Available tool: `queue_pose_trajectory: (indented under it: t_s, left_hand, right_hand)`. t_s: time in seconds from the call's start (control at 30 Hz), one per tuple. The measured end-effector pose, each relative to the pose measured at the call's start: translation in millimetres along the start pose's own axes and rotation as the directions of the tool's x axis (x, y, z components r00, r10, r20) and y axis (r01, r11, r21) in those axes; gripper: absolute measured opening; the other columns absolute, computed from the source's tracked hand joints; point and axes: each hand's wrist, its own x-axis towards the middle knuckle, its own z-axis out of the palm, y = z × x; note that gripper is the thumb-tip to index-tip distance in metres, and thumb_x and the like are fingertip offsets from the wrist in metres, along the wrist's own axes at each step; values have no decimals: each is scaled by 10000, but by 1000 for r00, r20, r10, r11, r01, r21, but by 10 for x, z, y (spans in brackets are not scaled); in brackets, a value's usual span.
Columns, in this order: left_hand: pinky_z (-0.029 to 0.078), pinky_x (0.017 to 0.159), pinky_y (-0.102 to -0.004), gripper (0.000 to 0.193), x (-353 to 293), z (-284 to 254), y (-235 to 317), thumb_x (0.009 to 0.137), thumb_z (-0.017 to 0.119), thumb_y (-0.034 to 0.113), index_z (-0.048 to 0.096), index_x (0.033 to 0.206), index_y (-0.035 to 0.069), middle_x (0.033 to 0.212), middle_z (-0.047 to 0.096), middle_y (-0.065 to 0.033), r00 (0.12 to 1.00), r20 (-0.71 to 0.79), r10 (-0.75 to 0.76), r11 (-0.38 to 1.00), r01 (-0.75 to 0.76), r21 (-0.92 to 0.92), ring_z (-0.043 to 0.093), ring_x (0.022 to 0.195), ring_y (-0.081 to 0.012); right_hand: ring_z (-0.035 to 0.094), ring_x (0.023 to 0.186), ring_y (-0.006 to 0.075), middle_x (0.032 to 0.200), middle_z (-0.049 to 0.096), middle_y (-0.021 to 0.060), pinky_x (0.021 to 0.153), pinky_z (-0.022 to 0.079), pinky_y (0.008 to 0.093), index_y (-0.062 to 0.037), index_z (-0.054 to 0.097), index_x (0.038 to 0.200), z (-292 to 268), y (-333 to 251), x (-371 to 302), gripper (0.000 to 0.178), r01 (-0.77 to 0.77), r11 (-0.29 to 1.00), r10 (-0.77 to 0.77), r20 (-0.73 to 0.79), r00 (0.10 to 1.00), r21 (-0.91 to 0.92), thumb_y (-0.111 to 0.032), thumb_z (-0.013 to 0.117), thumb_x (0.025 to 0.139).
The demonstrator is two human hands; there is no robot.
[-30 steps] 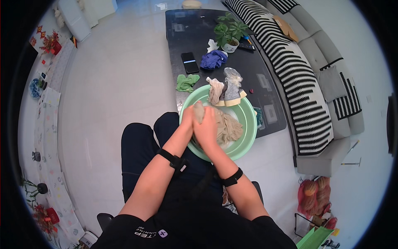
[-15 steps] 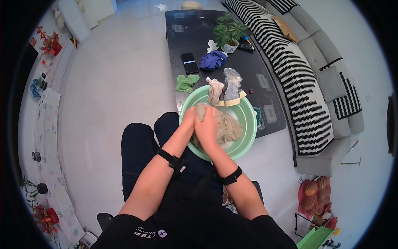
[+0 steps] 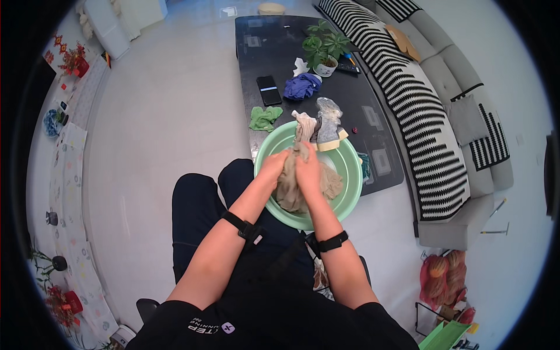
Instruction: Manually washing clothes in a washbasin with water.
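Observation:
A wet-looking beige cloth garment [image 3: 291, 189] lies bunched in a light green plastic basin [image 3: 348, 195]. My left hand [image 3: 274, 166] grips its upper part on the left. Close beside it, my right hand [image 3: 308, 171] is closed on the same garment, with a fold rising between the two. Part of the fabric spreads to the right inside the basin. Over the far rim hang a beige-and-white cloth [image 3: 304, 126] and a grey cloth item with a cream edge [image 3: 329, 119]. My fingertips are partly hidden by the fabric and hands.
The basin stands at the near end of a dark table [image 3: 251, 58]. Around it lie a green cloth [image 3: 265, 118], a phone [image 3: 269, 91], a bunched blue cloth [image 3: 302, 86] and a potted plant [image 3: 325, 69]. A grey sofa [image 3: 434, 67] runs along the right.
My hands have moved apart slightly, the right one shifting rightward. More of the beige garment now shows stretched between and below them.

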Motion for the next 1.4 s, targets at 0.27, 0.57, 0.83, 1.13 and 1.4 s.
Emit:
queue_pose_trajectory:
  t_s: [0.27, 0.57, 0.83, 1.13, 1.4]
  left_hand:
    - [436, 647, -291, 364, 49, -131, -105, 801, 509, 290, 572, 920, -49, 863, 587, -119, 997, -75, 18, 1000, -17, 15, 558, 742, -171]
    - [441, 628, -282, 381, 73, -78, -99, 827, 493, 326, 558, 966, -22, 837, 590, -89, 997, -82, 12, 989, 0, 146, 560, 699, -168]
    - [427, 603, -270, 363, -18, -41, -24, 814, 499, 281, 560, 957, -47, 807, 592, -92, 999, -38, -21, 1000, 21, 19, 544, 674, -154]
    - [429, 616, -283, 391, 114, -102, -79, 822, 484, 307, 552, 961, -52, 853, 582, -108, 1000, -29, -13, 1000, 12, -6, 541, 686, -153]
    - [425, 626, -290, 418, 45, -61, -108, 812, 486, 329, 548, 956, -59, 854, 578, -117, 996, -62, -67, 997, 69, 31, 543, 701, -169]
  right_hand:
    - [496, 846, 378, 899, 505, 199, 728, 393, 437, -4, 492, 910, 138, -465, -263, 290, 88, 942, -35, 166, 986, -324, -251, 519, 760]
    - [496, 801, 386, 872, 509, 212, 689, 393, 423, 27, 495, 838, 24, -366, -193, 283, 193, 923, -203, 3, 979, -333, -247, 524, 772]
    - [499, 782, 383, 838, 510, 210, 685, 393, 425, 14, 485, 826, 71, -403, -195, 243, 220, 921, -207, 74, 976, -321, -207, 543, 742]
    - [497, 823, 376, 887, 498, 186, 711, 394, 427, 13, 487, 889, 36, -498, -238, 236, 126, 941, -139, -21, 990, -315, -175, 530, 752]
    - [501, 837, 373, 928, 502, 172, 723, 396, 435, -5, 492, 893, 91, -269, -116, 232, 122, 946, -114, 45, 992, -301, -200, 505, 770]
